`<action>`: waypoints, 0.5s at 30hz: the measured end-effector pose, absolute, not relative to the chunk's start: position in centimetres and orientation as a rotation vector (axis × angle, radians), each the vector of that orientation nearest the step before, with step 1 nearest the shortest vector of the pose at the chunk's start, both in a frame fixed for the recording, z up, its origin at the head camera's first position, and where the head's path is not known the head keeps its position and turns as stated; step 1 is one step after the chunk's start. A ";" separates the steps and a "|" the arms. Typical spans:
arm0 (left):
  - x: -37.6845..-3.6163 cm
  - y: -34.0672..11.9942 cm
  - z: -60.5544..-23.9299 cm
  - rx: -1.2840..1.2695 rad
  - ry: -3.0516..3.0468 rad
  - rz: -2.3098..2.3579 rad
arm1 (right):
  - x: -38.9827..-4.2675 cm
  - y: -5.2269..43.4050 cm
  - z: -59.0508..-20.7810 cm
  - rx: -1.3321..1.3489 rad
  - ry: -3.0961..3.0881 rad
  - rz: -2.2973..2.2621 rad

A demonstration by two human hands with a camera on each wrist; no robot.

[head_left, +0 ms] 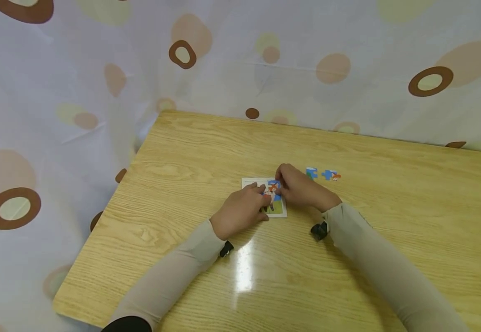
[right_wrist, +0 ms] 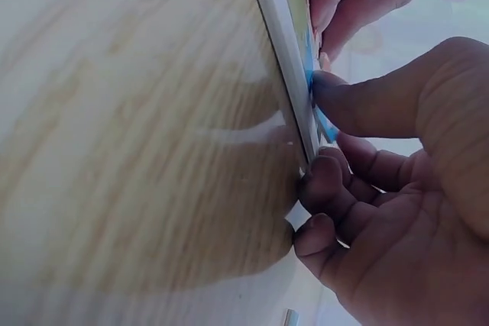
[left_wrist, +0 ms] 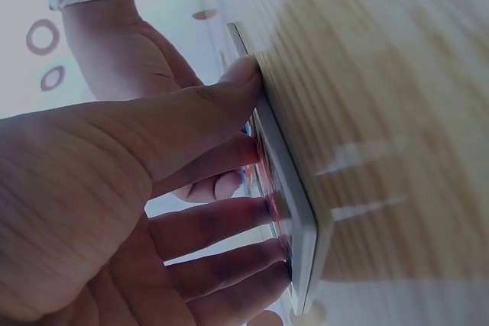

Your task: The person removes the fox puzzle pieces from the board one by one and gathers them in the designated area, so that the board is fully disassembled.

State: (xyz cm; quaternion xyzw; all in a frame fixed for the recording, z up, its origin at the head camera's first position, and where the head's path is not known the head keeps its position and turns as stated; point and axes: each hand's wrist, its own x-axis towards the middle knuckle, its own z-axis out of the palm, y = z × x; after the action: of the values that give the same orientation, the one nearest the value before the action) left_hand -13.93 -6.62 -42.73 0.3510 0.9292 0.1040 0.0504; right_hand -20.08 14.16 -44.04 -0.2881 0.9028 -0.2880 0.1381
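A small white-framed puzzle board [head_left: 249, 183] with a fox picture lies in the middle of the wooden table [head_left: 348, 276]. My left hand [head_left: 260, 197] rests on its left part, fingers [left_wrist: 252, 152] laid fairly straight on the picture and thumb against the board's edge [left_wrist: 299, 202]. My right hand [head_left: 280, 180] is at the board's upper right corner. In the right wrist view its thumb [right_wrist: 336, 97] and curled fingers pinch a blue puzzle piece [right_wrist: 327, 126] against the board's edge [right_wrist: 276, 51].
Two loose blue puzzle pieces [head_left: 311, 173] [head_left: 331, 175] lie on the table just right of my right hand. A spotted white curtain [head_left: 58, 92] hangs behind and to the left of the table.
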 end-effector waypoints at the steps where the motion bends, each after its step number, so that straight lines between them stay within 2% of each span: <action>1: -13.9 -6.6 -42.7 1.068 2.830 0.321 | -20.1 14.2 -44.0 -0.826 2.609 -0.839; 15: -14.0 -6.5 -42.7 1.044 2.830 0.289 | -19.8 14.3 -44.5 -0.846 2.598 -1.025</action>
State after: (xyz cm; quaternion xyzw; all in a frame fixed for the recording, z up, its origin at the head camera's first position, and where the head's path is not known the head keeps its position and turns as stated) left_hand -13.98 -6.51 -42.69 0.3440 0.9325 0.0952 0.0558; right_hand -19.81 14.30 -44.52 -0.2881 0.8847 -0.3492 0.1115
